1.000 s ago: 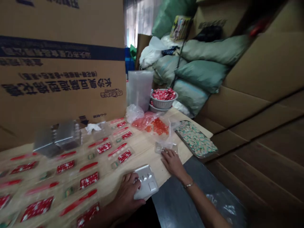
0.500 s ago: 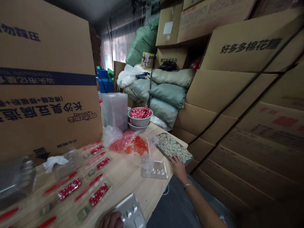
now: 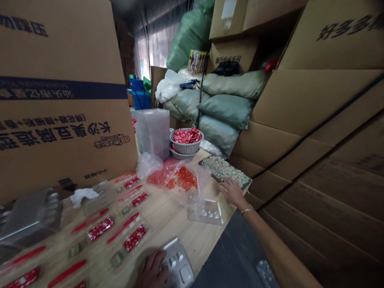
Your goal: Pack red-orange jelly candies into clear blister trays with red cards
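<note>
My left hand (image 3: 153,269) is at the bottom, its fingers bent over the left side of a clear moulded plastic tray (image 3: 183,273) with square hollows. The thumb side is partly hidden. My right hand (image 3: 232,193) reaches to the right edge of the table, fingers stretched out at the near side of a dark shallow tray (image 3: 213,176) full of small beige-and-green pieces (image 3: 226,170). I cannot make out anything between those fingers. Between the hands lies another clear plastic tray (image 3: 207,212), partly under a plastic bag of orange-red pieces (image 3: 186,179).
Rows of clear trays with red sticks (image 3: 123,229) and red spotted packets (image 3: 135,238) cover the table's left side. A large carton (image 3: 69,132) stands behind them. Stacked clear trays (image 3: 153,134) and a basket of red packets (image 3: 186,147) stand at the back. Cartons (image 3: 303,116) line the right.
The view has shifted, so most things appear further right. My left hand shows more and lies further over its plastic tray. My right hand stays at the tray of small pieces.
</note>
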Tool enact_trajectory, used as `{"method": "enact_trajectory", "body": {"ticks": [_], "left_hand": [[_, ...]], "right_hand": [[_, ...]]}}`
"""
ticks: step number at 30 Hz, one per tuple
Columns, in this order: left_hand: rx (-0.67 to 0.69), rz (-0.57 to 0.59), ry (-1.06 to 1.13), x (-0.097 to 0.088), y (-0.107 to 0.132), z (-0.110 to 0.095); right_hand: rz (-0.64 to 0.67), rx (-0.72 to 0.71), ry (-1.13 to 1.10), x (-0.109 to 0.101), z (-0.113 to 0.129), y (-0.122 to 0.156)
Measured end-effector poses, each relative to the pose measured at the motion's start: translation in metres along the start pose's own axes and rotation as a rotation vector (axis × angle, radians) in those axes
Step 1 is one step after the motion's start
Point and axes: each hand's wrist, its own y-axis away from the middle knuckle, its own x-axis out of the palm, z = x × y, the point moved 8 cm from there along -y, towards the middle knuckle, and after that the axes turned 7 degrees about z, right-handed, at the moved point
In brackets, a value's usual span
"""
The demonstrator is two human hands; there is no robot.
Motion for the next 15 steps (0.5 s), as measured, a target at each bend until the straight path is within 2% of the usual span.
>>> {"method": "enact_trajectory", "body": {"ticks": [3, 5, 7, 10, 13, 15], "left_hand": [[-0.005, 0.144, 0.199, -0.010, -0.008, -0.006], [-0.011, 0.170, 0.291, -0.025, -0.022, -0.010], [-0.024, 0.160, 0.306, -0.042, -0.045, -0.009], [-0.009, 0.161, 0.252, -0.059, -0.093, 0.005], [-0.097, 0.107, 0.172, -0.071, -0.135, 0.028], [-0.152, 0.036, 0.153, -0.077, -0.143, 0.033]], "right_hand": [[0.119, -0.218, -0.090, 0.023, 0.055, 0.038], [0.103, -0.278, -0.167, 0.032, 0.079, 0.067], [0.027, -0.206, -0.196, 0.035, 0.084, 0.090], [-0.053, -0.077, -0.148, 0.035, 0.078, 0.116], [-0.048, -0.110, -0.121, 0.031, 0.082, 0.133], [-0.010, -0.134, -0.104, 0.028, 0.089, 0.144]]}}
